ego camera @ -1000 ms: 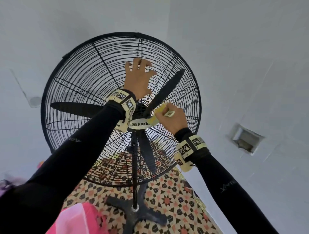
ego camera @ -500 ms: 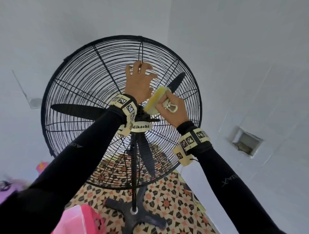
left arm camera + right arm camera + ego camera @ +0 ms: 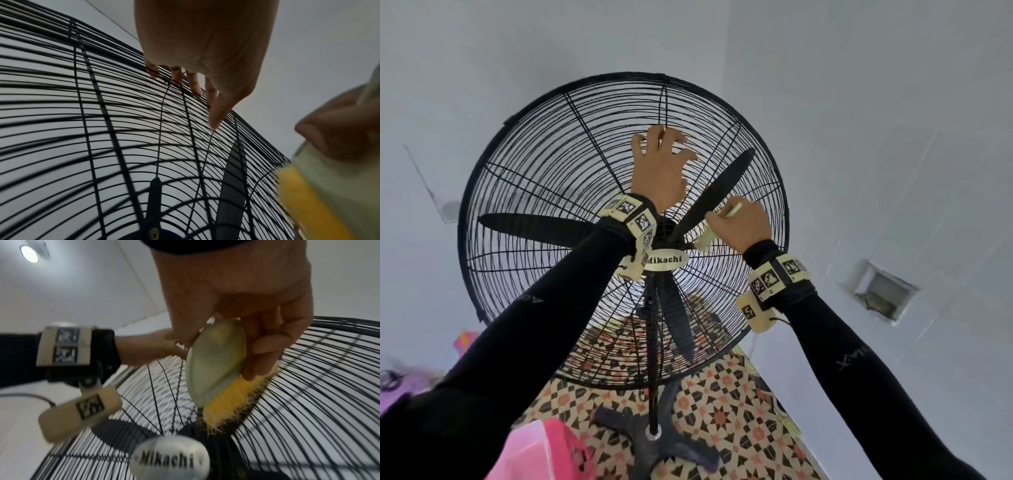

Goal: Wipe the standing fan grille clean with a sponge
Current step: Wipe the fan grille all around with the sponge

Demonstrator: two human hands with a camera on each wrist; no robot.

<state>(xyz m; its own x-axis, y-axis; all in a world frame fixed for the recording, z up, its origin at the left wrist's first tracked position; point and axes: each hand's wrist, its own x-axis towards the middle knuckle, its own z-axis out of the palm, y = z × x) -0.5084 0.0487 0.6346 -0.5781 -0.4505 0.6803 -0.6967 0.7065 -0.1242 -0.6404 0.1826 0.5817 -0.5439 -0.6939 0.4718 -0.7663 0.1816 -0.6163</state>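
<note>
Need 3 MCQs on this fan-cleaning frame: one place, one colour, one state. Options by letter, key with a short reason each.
1. Where is the left hand?
A. On the upper part of the fan grille
B. On the fan base
C. On the pink tub

2. What colour are the bristles of the cleaning tool?
A. Blue
B. Yellow
C. Red

3. What is the state of the right hand?
A. Open and idle
B. Flat against the wall
C. Gripping the cleaning tool against the grille

Answers:
1 A: the left wrist view shows fingertips hooked over the wires above the hub.
2 B: the right wrist view shows yellow bristles under a pale body; it looks like a brush rather than a sponge.
3 C: fingers and thumb curl round the tool, bristles on the wires.
</note>
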